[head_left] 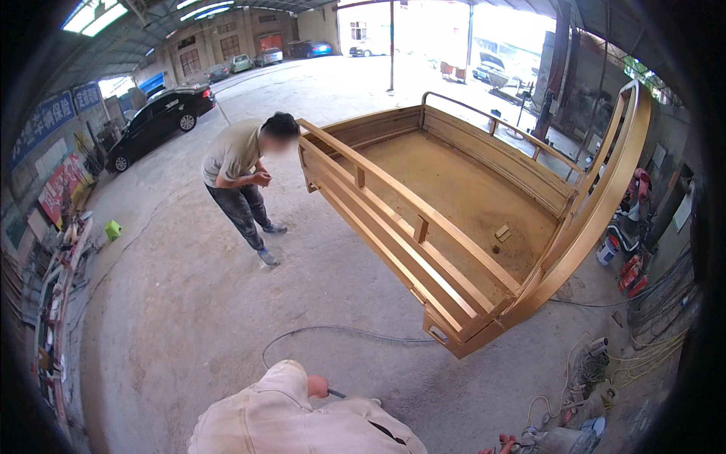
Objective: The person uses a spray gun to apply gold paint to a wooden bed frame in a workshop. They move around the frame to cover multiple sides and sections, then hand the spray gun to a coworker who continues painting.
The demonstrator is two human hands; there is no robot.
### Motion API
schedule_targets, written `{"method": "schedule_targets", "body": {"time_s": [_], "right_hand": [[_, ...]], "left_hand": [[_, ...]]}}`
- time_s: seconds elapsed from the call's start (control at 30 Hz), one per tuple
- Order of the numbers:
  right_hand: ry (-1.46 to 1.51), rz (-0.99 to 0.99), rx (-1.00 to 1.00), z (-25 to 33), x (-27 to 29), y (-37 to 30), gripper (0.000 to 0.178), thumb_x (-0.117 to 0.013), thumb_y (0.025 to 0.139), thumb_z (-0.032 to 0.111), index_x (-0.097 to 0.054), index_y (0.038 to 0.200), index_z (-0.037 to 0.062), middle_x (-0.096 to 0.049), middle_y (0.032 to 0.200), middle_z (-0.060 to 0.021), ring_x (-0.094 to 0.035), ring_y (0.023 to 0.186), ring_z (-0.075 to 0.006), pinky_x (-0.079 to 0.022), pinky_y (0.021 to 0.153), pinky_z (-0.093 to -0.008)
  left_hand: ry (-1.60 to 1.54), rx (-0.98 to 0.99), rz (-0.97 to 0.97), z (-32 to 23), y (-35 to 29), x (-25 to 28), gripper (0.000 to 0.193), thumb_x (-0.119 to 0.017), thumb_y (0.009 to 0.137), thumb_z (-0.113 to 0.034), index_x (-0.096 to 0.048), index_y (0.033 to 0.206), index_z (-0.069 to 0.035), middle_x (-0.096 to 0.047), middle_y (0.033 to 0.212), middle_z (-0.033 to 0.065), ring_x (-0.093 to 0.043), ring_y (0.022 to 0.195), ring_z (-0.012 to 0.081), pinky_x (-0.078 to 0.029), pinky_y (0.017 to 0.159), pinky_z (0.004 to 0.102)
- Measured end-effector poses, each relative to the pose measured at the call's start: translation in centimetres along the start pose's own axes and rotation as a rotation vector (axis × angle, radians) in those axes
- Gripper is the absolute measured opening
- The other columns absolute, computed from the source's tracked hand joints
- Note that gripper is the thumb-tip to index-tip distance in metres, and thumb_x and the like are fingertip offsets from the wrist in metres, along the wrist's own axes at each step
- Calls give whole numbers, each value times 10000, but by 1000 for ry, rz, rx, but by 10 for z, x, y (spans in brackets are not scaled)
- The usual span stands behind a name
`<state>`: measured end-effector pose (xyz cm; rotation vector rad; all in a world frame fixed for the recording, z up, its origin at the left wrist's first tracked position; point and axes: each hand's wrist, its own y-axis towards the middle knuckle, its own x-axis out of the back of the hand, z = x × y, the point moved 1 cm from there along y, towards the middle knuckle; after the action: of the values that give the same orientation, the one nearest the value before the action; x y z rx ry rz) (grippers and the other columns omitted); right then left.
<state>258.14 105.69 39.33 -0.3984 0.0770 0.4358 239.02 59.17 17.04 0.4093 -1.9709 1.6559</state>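
Note:
My left hand [318, 387] shows just past the cuff of a beige sleeve [265, 401], low in the middle of the head view. It is closed around a dark hose [336, 393]; the fingers are only partly visible. A length of the hose lies on the concrete in a loop and runs toward the bed's near corner. My right hand is out of sight. Ahead to the right stands a gold-painted truck bed [446, 181] with side rails and a tall curved frame. A small block [501, 233] lies on its floor.
A co-worker [240, 178] stands bent over at the bed's far left corner, hands together. A black car [162, 121] is parked at the far left. Long parts [57, 325] line the left wall. Cables [650, 356] and tools lie at lower right. A post [392, 45] stands behind.

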Motion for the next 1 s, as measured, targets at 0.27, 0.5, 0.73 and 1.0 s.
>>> {"method": "schedule_targets", "body": {"time_s": [0.27,0.5,0.73,1.0], "right_hand": [[-43,1,-49,0,0,-5,410,-524,977,363,-526,1296,105,-584,1226,-65,-444,632,-105,-386,516,-244],[-101,20,-84,1,-7,-14,440,-521,970,404,-520,1310,126,-583,1237,-51,-449,683,-108,-397,544,-249],[-134,-11,-106,2,-6,-14,420,-522,957,417,-553,1284,155,-574,1264,-14,-445,704,-111,-399,565,-253],[-73,-5,58,-8,-25,-5,292,-525,989,340,-534,1190,129,-610,1028,-33,-417,472,-80,-340,419,-224]], "left_hand": [[15,-10,20,0,-2,1,288,-617,768,-313,-740,896,-86,-712,897,135,-679,853,319,-544,746,443],[28,-50,3,16,11,-15,289,-616,769,-320,-737,868,-78,-703,857,153,-672,828,340,-535,733,445],[-7,-76,19,15,20,-17,266,-602,726,-270,-729,846,-68,-698,868,168,-669,848,349,-533,748,450],[110,-79,-20,47,42,-51,355,-594,789,-393,-726,966,-115,-700,929,155,-664,866,349,-531,759,453]]}}
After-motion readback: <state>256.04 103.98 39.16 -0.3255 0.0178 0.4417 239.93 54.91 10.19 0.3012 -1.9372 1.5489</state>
